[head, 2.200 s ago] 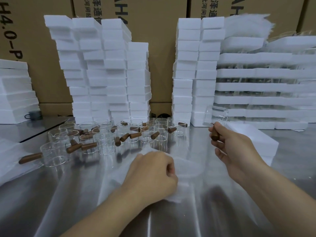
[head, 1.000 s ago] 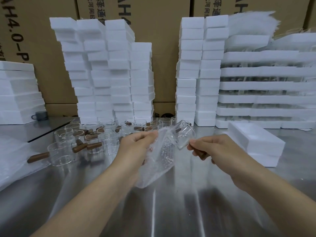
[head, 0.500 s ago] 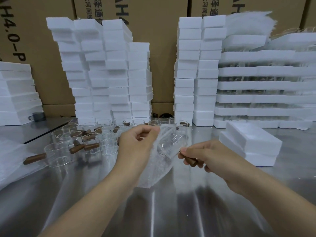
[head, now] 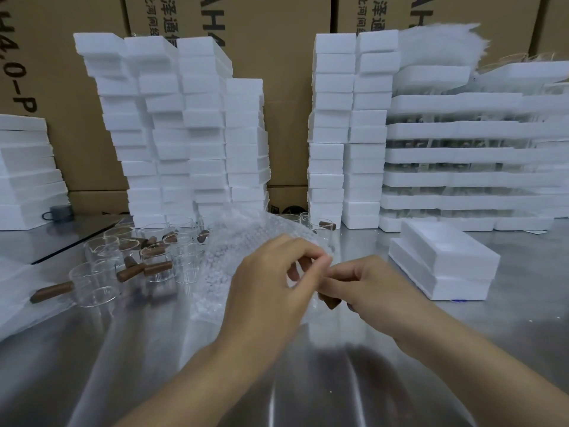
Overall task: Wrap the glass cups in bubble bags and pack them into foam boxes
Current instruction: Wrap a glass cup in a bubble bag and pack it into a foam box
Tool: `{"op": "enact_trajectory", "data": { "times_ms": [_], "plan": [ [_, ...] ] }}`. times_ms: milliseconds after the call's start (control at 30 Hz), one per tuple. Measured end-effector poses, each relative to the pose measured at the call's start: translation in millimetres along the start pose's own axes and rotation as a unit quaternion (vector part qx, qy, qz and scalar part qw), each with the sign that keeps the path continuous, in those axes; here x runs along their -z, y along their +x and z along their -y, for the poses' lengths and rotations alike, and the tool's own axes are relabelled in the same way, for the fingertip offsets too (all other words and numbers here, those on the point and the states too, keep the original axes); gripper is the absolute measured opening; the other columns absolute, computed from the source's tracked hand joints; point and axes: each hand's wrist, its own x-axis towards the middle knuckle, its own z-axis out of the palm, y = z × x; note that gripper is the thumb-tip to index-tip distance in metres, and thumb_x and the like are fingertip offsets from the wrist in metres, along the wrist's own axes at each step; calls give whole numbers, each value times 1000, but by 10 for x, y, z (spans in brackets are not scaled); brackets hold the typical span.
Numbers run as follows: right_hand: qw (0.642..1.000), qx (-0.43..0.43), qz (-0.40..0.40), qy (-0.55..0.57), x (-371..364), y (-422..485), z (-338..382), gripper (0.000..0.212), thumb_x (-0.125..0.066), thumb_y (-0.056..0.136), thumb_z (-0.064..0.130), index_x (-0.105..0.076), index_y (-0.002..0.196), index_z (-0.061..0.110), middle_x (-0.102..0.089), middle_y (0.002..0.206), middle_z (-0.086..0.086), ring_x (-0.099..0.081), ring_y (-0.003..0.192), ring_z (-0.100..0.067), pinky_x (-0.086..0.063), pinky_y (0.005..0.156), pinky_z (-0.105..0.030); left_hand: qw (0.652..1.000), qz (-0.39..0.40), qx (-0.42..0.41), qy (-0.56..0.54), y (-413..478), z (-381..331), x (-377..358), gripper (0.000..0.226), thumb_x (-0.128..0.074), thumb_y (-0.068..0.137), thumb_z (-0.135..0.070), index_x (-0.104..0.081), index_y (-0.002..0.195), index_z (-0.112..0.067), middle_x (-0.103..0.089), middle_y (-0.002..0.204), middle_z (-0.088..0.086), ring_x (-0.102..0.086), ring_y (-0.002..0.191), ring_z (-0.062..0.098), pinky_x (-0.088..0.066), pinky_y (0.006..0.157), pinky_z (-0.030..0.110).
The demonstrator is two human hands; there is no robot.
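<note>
Bubble bag [head: 234, 251] pinched by left hand [head: 268, 288] fingers; right hand [head: 378, 291] fingers grip cup handle [head: 331, 302] at bag mouth.

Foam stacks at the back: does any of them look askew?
Yes. The left foam stack is uneven: its blocks sit offset from one another, and the upper ones overhang leftward. The right foam stack stands much straighter.

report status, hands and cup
Left hand pinches bubble bag. Right hand grips wooden handle, cup body out of sight. Foam box at right, nothing blocking.
</note>
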Motion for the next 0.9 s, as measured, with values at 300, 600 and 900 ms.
{"op": "enact_trajectory", "data": {
  "times_ms": [300,600,900],
  "plan": [
    [999,-33,-38,10,48,20,-3,38,-60,96,3,-64,59,12,-40,58,2,-25,57,-12,-25,53,-21,992,-16,-116,44,-62,-168,-85,20,-68,100,-40,-84,103,-29,-60,91,-13,-55,93,13,-45,80,29],
    [997,-33,-26,61,134,59,18,24,-73,98,31,-80,103,8,-55,82,-7,-35,75,-21,-33,66,-33,988,-86,125,-7,310,25,534,75,-85,83,-55,-39,141,-63,-43,144,-21,-46,135,7,-40,118,53],
    [994,5,56,96,187,-27,102,48,-81,68,52,-85,97,15,-80,98,-12,-69,83,-17,-52,77,-27,939,69,282,-185,308,177,500,60,-93,66,-67,-71,120,-56,-74,125,-23,-69,118,2,-56,102,41]
  ]
}}
